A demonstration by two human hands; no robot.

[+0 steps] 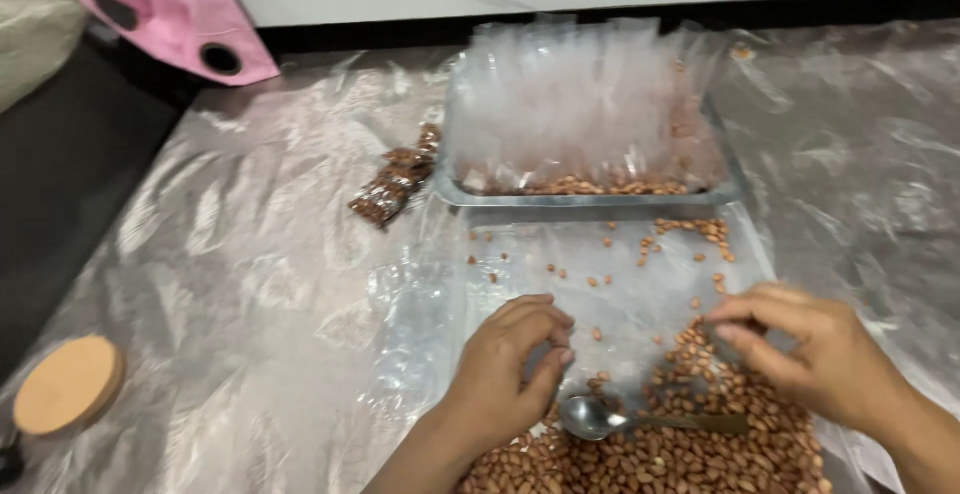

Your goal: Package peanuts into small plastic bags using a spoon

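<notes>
A metal spoon [640, 420] lies on a heap of peanuts [680, 449] at the bottom of the view, its long axis running nearly level, left to right, with the bowl pointing toward the left hand [505, 379] and the handle toward the right hand [815, 354]. Nobody holds it.

The left hand sits just left of the spoon's bowl, fingers [545, 319] curled in toward the thumb; they seem to pinch something thin and clear, perhaps a small bag, but glare and blur make that hard to confirm. The right hand hovers above the spoon's handle end, fingers [745, 309] drawn together in a loose pinch over the peanuts; what they grip, if anything, I cannot tell.

Beyond the spoon, loose peanuts scatter across a clear plastic sheet [250, 284] covering the desk. Farther beyond stands a metal tray [590, 197] packed with upright clear bags [585, 104], blurred and hard to count. Left of the tray lie a few filled packets [395, 186]. Far left of the spoon a round cork lid [68, 384] rests near the frame edge. The peanut heap and both forearms are cut off at the bottom.
</notes>
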